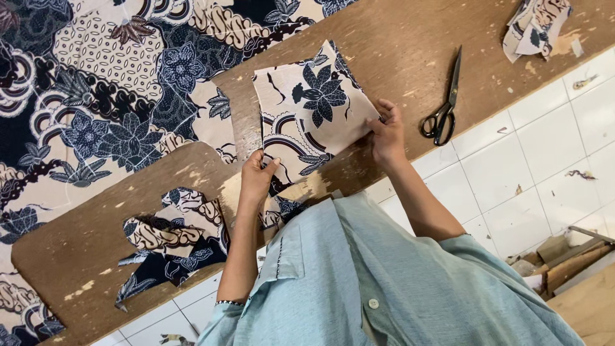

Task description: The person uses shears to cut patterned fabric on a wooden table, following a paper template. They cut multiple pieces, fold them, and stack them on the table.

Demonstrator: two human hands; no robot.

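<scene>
On the worn brown wooden table, near its front edge, lies a folded cream cloth piece printed with dark navy flowers and curved bands, and both hands are on it. The left hand grips the near lower corner, fingers curled shut around the edge with the thumb on top. The right hand pinches the far right corner between closed fingers. Held at two opposite corners like this, the piece is kept flat and taut against the wood, which looks like a way of squaring its layers or checking its edges.

Just beside the right hand, apart from it, black-handled steel scissors lie closed with the blades pointing away, within easy reach. A large spread of the same navy and cream floral fabric covers the table's far left side, its cut edge running close to the held piece. Below the left forearm a loose heap of navy and cream offcuts sits near the table's edge. Another small bundle of printed scraps rests at the far right corner. Beyond the table's edge is white tiled floor.
</scene>
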